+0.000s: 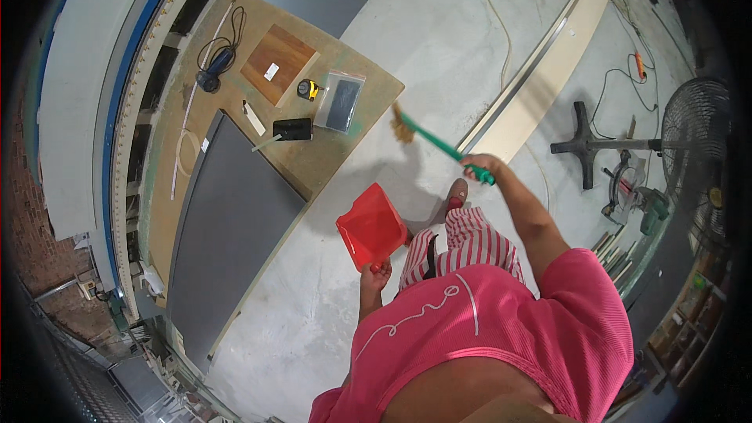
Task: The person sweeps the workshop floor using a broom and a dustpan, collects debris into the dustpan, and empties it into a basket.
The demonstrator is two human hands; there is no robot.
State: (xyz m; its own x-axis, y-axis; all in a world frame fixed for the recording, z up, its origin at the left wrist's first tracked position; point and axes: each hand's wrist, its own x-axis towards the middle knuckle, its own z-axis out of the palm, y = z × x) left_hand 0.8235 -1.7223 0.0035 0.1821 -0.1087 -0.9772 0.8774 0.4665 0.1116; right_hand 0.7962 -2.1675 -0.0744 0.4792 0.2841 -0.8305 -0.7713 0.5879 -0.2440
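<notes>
A red dustpan hangs in front of my legs, above the grey floor. My left hand is closed round its short handle. Out to the right, my right hand grips the green handle of a hand brush. The brush's tan bristles are at the far end, close to the corner of the workbench. Brush and dustpan are apart. Whether the dustpan holds any dirt is too unclear to tell.
On the bench lie a dark grey panel, a brown wooden board, a tape measure, a phone and a corded power tool. Long pale boards lie on the floor at right, near a standing fan and loose cables.
</notes>
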